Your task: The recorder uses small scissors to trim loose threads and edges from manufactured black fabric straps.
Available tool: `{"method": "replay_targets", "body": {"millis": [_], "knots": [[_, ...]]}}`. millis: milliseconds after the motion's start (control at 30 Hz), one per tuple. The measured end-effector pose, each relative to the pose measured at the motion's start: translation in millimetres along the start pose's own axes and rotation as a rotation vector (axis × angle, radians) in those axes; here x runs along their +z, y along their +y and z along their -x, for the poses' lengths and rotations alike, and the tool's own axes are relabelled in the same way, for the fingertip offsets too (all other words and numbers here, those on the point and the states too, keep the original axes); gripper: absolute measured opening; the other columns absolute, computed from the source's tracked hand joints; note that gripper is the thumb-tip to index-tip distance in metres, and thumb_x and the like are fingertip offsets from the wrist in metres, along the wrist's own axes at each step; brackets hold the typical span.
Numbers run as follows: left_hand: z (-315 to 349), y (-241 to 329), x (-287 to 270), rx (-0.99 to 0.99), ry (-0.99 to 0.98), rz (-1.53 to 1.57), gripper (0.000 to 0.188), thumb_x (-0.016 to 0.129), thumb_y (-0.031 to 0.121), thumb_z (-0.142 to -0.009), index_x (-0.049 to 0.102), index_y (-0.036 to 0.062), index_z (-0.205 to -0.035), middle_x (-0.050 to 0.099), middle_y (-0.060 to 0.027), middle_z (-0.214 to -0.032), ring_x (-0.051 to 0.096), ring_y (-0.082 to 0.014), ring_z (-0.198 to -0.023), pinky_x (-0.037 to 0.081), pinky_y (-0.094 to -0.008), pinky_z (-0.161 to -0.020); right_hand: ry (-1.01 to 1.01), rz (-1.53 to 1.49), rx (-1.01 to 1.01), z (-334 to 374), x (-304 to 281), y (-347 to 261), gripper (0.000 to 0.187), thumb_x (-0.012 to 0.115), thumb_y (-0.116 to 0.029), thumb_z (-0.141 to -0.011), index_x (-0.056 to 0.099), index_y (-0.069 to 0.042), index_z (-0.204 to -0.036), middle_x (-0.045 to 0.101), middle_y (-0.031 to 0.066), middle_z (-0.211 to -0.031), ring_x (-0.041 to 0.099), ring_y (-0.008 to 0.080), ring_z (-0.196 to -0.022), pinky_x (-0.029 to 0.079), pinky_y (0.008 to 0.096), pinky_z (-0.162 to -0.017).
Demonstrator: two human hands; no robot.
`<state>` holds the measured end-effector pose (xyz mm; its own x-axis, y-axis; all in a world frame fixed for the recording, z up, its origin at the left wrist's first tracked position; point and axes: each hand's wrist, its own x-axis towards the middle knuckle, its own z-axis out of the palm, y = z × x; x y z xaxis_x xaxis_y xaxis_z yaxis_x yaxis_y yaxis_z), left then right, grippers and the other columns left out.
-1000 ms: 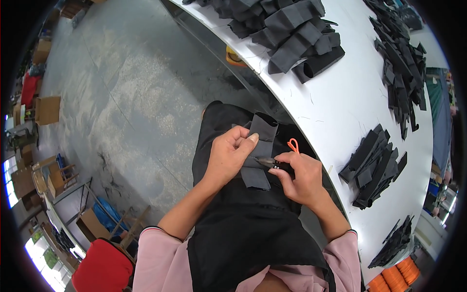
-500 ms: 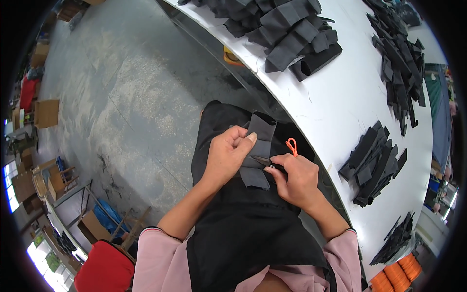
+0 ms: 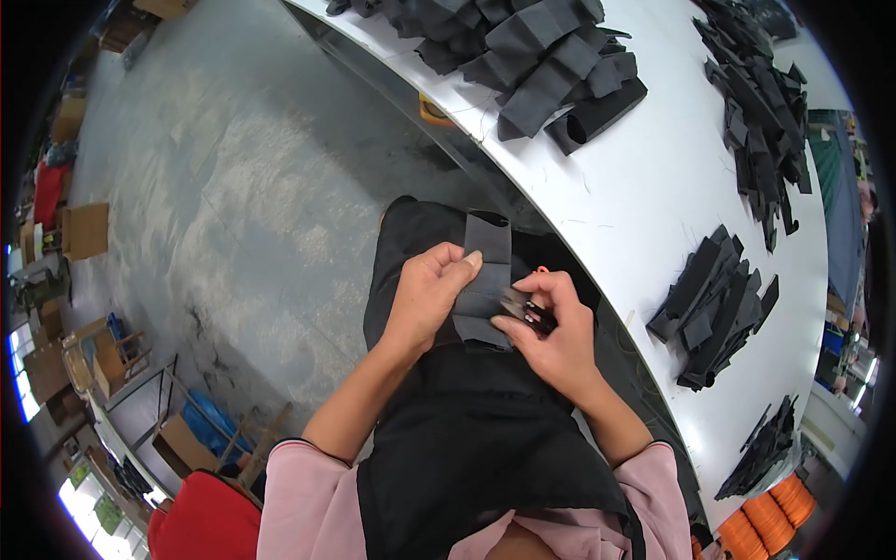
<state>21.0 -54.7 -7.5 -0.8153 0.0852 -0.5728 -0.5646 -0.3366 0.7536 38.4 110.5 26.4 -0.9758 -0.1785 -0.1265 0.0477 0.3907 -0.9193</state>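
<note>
Over my lap, a dark grey folded fabric strip (image 3: 488, 245) runs lengthwise, its far end looped into a tube. My left hand (image 3: 420, 297) is closed on the strip's left edge, pinching it between thumb and fingers. On the other side, my right hand (image 3: 566, 343) holds small thread snips (image 3: 534, 315) between thumb and fingers. The snips' blades lie at the strip's right edge; whether they touch the cloth I cannot tell. A bit of their orange finger loop shows above the fingers. A black apron (image 3: 485, 420) lies under the work.
To my right curves a white table (image 3: 597, 215). On it are a large heap of similar dark strips (image 3: 546, 56), a long pile (image 3: 756, 112) farther right, and a smaller bunch (image 3: 714, 308). A red seat (image 3: 205, 518) stands at lower left; orange spools (image 3: 770, 515) sit at lower right.
My right hand has shifted the snips so their blades point less across the strip, and the orange loop is now mostly hidden. The strip has moved slightly left with my left hand.
</note>
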Motion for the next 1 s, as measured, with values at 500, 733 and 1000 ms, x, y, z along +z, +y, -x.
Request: {"method": "replay_targets", "body": {"millis": [500,733,1000], "knots": [[8.2,63.0,1.4,0.252,-0.051,-0.090,0.009,0.054,0.009,-0.090,0.055,0.0008,-0.095,0.054,0.0016,-0.084,0.048,-0.0051,-0.081,0.039,-0.0207,-0.071,-0.029,-0.255,0.366,-27.5,-10.8,17.8,0.011,0.055,-0.010,-0.091,0.058,0.000,-0.093,0.052,-0.0006,-0.066,0.047,0.0041,-0.052,0.038,0.0197,-0.048],[-31.0,172.7,23.6,1.056,-0.478,-0.650,0.012,0.057,0.014,-0.084,0.055,0.0019,-0.082,0.054,-0.0113,-0.081,0.053,-0.0268,-0.079,0.043,-0.0359,-0.077,0.278,-0.224,0.288,-69.2,-47.8,13.1,0.013,0.058,-0.014,-0.089,0.061,-0.002,-0.092,0.053,-0.0013,-0.058,0.049,0.0042,-0.051,0.038,0.0205,-0.047],[-187.3,208.0,46.5,1.272,-0.273,-1.367,0.024,0.063,0.020,-0.077,0.058,0.0043,-0.095,0.050,-0.0174,-0.121,0.039,-0.0381,-0.123,0.028,-0.0501,-0.102,0.514,-0.079,0.385,-95.5,-69.0,21.3,0.013,0.060,-0.015,-0.087,0.060,-0.003,-0.088,0.053,0.0009,-0.057,0.051,0.0073,-0.051,0.038,0.0235,-0.049]]}}
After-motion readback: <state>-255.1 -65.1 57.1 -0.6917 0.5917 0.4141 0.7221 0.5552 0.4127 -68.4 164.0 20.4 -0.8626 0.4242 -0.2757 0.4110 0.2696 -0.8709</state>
